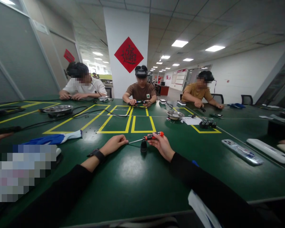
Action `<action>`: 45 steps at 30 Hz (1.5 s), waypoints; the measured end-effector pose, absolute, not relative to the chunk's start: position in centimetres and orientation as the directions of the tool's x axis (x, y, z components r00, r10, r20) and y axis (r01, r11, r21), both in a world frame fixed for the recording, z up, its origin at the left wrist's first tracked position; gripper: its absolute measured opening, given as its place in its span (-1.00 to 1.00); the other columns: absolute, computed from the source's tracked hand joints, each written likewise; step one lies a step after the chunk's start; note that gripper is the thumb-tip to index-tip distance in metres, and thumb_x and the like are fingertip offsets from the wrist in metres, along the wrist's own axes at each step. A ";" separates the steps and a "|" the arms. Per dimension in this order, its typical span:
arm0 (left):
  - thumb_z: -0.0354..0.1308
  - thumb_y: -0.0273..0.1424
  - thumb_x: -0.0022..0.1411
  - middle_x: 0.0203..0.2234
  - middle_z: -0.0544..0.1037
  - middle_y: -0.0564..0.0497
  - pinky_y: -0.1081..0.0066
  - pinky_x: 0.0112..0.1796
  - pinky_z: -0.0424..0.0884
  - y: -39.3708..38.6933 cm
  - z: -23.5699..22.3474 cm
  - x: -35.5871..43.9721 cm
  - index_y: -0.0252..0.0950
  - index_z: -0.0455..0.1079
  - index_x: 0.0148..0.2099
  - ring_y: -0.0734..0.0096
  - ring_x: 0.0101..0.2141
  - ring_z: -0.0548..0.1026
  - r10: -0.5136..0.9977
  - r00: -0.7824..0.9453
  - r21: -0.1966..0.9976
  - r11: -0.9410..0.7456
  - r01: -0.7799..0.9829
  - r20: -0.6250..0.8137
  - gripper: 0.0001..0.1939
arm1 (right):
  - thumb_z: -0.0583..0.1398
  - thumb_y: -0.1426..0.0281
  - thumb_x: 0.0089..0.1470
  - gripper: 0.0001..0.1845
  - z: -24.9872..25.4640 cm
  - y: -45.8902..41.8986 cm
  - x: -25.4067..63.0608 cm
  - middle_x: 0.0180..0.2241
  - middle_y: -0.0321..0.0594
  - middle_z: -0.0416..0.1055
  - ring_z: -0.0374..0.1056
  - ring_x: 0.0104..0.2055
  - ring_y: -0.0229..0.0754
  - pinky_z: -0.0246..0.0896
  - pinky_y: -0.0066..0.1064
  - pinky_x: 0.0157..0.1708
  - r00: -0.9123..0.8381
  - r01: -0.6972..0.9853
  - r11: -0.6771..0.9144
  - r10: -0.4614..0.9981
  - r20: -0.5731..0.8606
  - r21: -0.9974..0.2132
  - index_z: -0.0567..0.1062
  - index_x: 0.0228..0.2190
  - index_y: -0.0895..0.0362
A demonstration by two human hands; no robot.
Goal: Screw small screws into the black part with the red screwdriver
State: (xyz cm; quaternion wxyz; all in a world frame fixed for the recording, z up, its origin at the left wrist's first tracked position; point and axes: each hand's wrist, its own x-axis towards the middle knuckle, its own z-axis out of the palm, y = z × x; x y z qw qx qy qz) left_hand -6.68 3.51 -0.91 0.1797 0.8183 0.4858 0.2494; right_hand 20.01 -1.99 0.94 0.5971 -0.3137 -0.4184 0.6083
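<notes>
My right hand (161, 145) is closed on the handle of a red and black screwdriver (154, 136), which lies almost level above the table. Its thin metal shaft points left and ends at the fingertips of my left hand (115, 144). Those fingers are curled and pressed together at the tip; whether they pinch the tip or some small piece is hidden. Just below the front of the screwdriver handle, a small black cylindrical part (143, 146) stands upright on the green table (130, 190). From here I cannot tell whether it touches the screwdriver.
A blue and white glove (59, 137) lies left of my left hand. To the right are a clear-topped case (242, 152) and a long white case (268, 150). Metal bowls (175, 115), black parts (207, 123) and cables lie farther back. Several people sit around the table.
</notes>
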 end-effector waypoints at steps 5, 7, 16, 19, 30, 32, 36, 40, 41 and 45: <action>0.02 -0.05 0.09 -0.57 0.36 0.09 0.50 -0.49 0.13 3.6 -1.1 -6.8 -0.31 0.32 -0.40 0.43 -0.51 0.29 0.888 0.403 0.567 -0.454 0.687 0.222 -0.62 | 0.22 0.37 -0.02 -0.83 1.0 -2.0 20.2 -0.32 -0.11 0.52 0.47 -0.44 -0.23 0.39 -0.43 -0.42 -0.086 -0.482 0.051 0.991 0.105 -0.874 0.34 -0.37 0.18; 0.02 -0.07 0.09 -0.58 0.35 0.09 0.50 -0.49 0.13 3.6 -1.1 -6.8 -0.31 0.33 -0.40 0.43 -0.51 0.29 0.889 0.398 0.572 -0.451 0.685 0.225 -0.63 | 0.21 0.38 -0.02 -0.84 1.0 -2.0 20.2 -0.32 -0.11 0.52 0.46 -0.45 -0.24 0.39 -0.44 -0.43 -0.093 -0.496 0.045 0.990 0.105 -0.867 0.35 -0.38 0.18; -0.07 -0.11 0.16 -0.51 0.39 0.06 0.45 -0.40 0.23 3.1 -0.1 -6.5 -0.31 0.35 -0.31 0.38 -0.45 0.33 0.914 0.355 0.665 -0.390 0.637 0.196 -0.63 | 0.19 0.38 0.02 -0.87 0.8 -1.6 20.5 -0.33 -0.09 0.52 0.45 -0.48 -0.25 0.39 -0.44 -0.43 -0.068 -0.557 0.037 0.994 0.090 -0.830 0.35 -0.39 0.19; -0.19 -0.11 0.23 -0.39 0.43 0.01 0.39 -0.29 0.26 2.5 0.7 -6.3 -0.29 0.37 -0.23 0.33 -0.34 0.36 0.916 0.316 0.688 -0.396 0.608 0.248 -0.57 | 0.19 0.37 0.02 -0.86 0.9 -1.5 20.5 -0.36 -0.10 0.52 0.45 -0.47 -0.25 0.38 -0.45 -0.44 -0.053 -0.573 0.032 0.996 0.076 -0.819 0.35 -0.39 0.19; -0.03 -0.15 0.20 -0.45 0.32 0.04 0.43 -0.36 0.22 2.5 0.5 -5.8 -0.30 0.41 -0.34 0.41 -0.43 0.28 0.817 0.375 0.546 -0.573 0.611 0.437 -0.66 | 0.18 0.37 0.00 -0.86 0.7 -1.2 20.6 -0.43 -0.18 0.50 0.44 -0.44 -0.25 0.37 -0.41 -0.37 -0.006 -0.644 0.037 0.999 0.054 -0.764 0.34 -0.35 0.15; -0.05 -0.18 0.22 -0.47 0.30 0.05 0.44 -0.40 0.20 2.6 0.4 -5.9 -0.31 0.37 -0.36 0.43 -0.45 0.27 0.822 0.312 0.549 -0.556 0.625 0.477 -0.68 | 0.16 0.39 -0.01 -0.81 0.7 -1.2 20.6 -0.35 -0.21 0.49 0.45 -0.39 -0.24 0.36 -0.37 -0.32 0.016 -0.614 0.100 0.993 0.115 -0.783 0.32 -0.28 0.11; -0.10 -0.23 0.26 -0.53 0.30 0.08 0.46 -0.43 0.17 2.2 0.6 -5.5 -0.29 0.26 -0.40 0.42 -0.47 0.27 0.804 0.195 0.551 -0.540 0.636 0.563 -0.71 | 0.12 0.56 -0.14 -0.72 1.0 -1.5 20.9 -0.12 -0.23 0.37 0.40 -0.23 -0.19 0.30 -0.24 -0.19 -0.065 -0.194 0.388 0.912 0.406 -0.901 0.34 -0.31 0.07; -0.20 -0.28 0.31 -0.55 0.30 0.08 0.45 -0.42 0.17 0.9 1.2 -3.2 -0.27 0.21 -0.42 0.42 -0.46 0.29 0.733 0.100 0.525 -0.569 0.634 0.673 -0.69 | 0.06 0.70 -0.29 -0.66 1.8 -2.1 21.4 -0.14 -0.18 0.29 0.21 0.00 -0.11 0.07 -0.21 0.03 -0.395 0.353 0.704 0.709 0.584 -0.616 0.37 -0.42 0.11; -0.21 -0.29 0.32 -0.53 0.30 0.07 0.45 -0.41 0.18 0.5 1.3 -2.5 -0.27 0.22 -0.40 0.41 -0.45 0.30 0.710 0.071 0.520 -0.576 0.631 0.701 -0.69 | 0.07 0.70 -0.29 -0.65 2.0 -2.3 21.6 -0.16 -0.17 0.27 0.20 -0.01 -0.11 0.06 -0.23 0.02 -0.471 0.418 0.731 0.682 0.559 -0.539 0.36 -0.41 0.11; -0.23 -0.33 0.34 -0.46 0.34 0.03 0.44 -0.35 0.23 -0.8 1.4 0.2 -0.27 0.26 -0.28 0.40 -0.40 0.33 0.641 0.011 0.502 -0.612 0.611 0.768 -0.73 | 0.18 0.56 -0.20 -0.77 2.5 -2.9 22.0 -0.22 -0.17 0.26 0.23 -0.16 -0.13 0.14 -0.29 -0.11 -0.618 0.587 0.730 0.684 0.389 -0.351 0.35 -0.38 0.13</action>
